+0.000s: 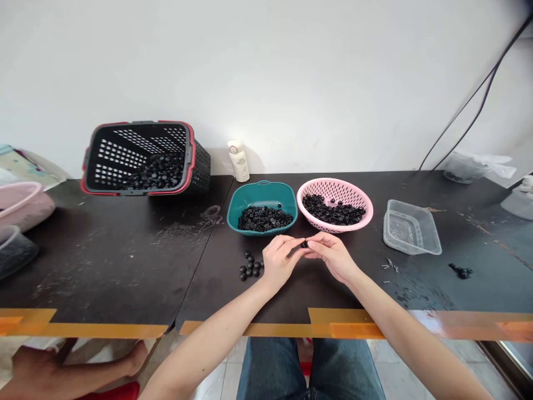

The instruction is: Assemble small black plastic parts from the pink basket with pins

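My left hand (280, 256) and my right hand (331, 254) meet over the table, both closed in a pinch on one small black round part (305, 244). Fingers cover most of that part. Left of my left hand lies a group of black round caps (250, 265) on the table. Just beyond my hands stand a teal basin (263, 191) with many small black ring-like parts (264, 219) and a pink perforated basket (353, 191) with small black pieces (333, 211).
A black basket with red handles (191, 161) holds black caps at the back left. A white bottle (239, 162) stands by the wall. Rightward are a clear plastic tub (410, 228), small metal pins (390, 265) and a black cluster (461, 271). Orange tape (283, 330) lines the table edge.
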`<action>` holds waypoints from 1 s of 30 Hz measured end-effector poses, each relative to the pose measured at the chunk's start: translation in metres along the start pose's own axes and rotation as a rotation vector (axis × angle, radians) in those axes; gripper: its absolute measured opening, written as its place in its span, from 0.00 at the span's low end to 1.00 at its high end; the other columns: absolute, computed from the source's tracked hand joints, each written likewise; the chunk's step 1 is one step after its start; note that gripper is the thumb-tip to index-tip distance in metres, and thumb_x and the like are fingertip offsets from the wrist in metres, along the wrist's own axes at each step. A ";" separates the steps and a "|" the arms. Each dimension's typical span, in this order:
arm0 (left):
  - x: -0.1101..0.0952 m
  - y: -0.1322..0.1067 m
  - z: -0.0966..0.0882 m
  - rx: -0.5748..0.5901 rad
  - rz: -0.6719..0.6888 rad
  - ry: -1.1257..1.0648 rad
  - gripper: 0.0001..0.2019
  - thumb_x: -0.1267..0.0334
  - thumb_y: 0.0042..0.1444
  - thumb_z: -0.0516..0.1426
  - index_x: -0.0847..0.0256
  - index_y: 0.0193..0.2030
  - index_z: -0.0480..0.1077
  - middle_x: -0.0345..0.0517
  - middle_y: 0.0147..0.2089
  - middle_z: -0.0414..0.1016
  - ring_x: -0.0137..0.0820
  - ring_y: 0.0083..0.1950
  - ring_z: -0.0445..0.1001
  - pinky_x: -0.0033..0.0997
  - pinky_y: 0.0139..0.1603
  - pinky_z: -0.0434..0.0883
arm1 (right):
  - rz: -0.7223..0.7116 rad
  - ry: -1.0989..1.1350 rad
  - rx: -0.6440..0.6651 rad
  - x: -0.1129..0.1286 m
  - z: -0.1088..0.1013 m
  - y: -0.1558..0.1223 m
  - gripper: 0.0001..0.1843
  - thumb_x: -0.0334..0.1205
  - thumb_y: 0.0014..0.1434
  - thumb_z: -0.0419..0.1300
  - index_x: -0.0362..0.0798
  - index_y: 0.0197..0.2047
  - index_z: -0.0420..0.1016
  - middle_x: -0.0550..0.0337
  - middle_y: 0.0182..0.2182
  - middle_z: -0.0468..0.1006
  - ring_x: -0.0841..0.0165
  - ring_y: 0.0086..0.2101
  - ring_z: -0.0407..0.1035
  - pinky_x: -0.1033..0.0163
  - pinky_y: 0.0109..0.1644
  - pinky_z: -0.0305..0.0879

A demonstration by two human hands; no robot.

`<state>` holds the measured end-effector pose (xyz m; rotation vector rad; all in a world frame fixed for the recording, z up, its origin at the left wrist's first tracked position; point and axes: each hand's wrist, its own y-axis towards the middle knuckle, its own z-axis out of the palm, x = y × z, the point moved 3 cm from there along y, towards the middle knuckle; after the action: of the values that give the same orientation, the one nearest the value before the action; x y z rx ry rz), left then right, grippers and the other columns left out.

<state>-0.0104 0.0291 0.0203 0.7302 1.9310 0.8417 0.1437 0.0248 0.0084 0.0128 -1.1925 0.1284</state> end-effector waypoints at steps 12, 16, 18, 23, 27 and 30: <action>0.004 0.003 0.001 0.030 0.015 0.007 0.09 0.60 0.54 0.61 0.59 0.40 0.75 0.45 0.35 0.75 0.30 0.37 0.73 0.30 0.38 0.73 | 0.006 -0.032 0.041 0.003 0.000 0.002 0.11 0.44 0.46 0.70 0.49 0.29 0.74 0.64 0.28 0.77 0.69 0.31 0.74 0.59 0.39 0.74; 0.007 0.005 0.004 0.122 0.015 -0.022 0.11 0.60 0.55 0.60 0.58 0.45 0.74 0.46 0.38 0.75 0.31 0.40 0.73 0.32 0.41 0.72 | 0.005 -0.051 0.049 0.004 -0.002 0.003 0.12 0.44 0.45 0.70 0.49 0.29 0.74 0.64 0.27 0.77 0.69 0.30 0.74 0.59 0.40 0.74; 0.007 0.004 0.005 0.165 0.043 -0.006 0.12 0.61 0.56 0.59 0.58 0.48 0.73 0.46 0.39 0.76 0.30 0.40 0.73 0.32 0.41 0.72 | 0.015 -0.065 0.055 0.004 -0.004 0.004 0.12 0.44 0.45 0.70 0.48 0.29 0.73 0.64 0.27 0.77 0.69 0.30 0.75 0.59 0.39 0.73; 0.008 0.003 0.006 0.152 0.116 0.087 0.11 0.61 0.58 0.58 0.58 0.46 0.74 0.45 0.37 0.77 0.30 0.38 0.73 0.32 0.39 0.72 | 0.031 -0.039 0.076 0.002 -0.005 0.007 0.18 0.44 0.42 0.72 0.49 0.32 0.69 0.64 0.28 0.77 0.69 0.30 0.75 0.57 0.42 0.72; 0.007 0.002 0.006 0.143 0.149 0.090 0.11 0.61 0.57 0.58 0.58 0.46 0.75 0.45 0.36 0.78 0.31 0.38 0.74 0.33 0.42 0.73 | 0.027 0.036 0.111 0.002 -0.003 0.006 0.21 0.43 0.43 0.72 0.50 0.29 0.61 0.69 0.24 0.73 0.72 0.29 0.72 0.57 0.44 0.70; 0.006 0.001 0.006 0.148 0.154 0.092 0.11 0.61 0.57 0.58 0.59 0.45 0.75 0.45 0.36 0.78 0.30 0.37 0.74 0.33 0.41 0.73 | 0.037 0.069 0.136 0.002 -0.001 0.004 0.23 0.43 0.44 0.71 0.50 0.26 0.57 0.70 0.23 0.70 0.73 0.28 0.69 0.58 0.45 0.69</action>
<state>-0.0080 0.0362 0.0163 0.9535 2.0558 0.8441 0.1450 0.0294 0.0097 0.1054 -1.1135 0.2406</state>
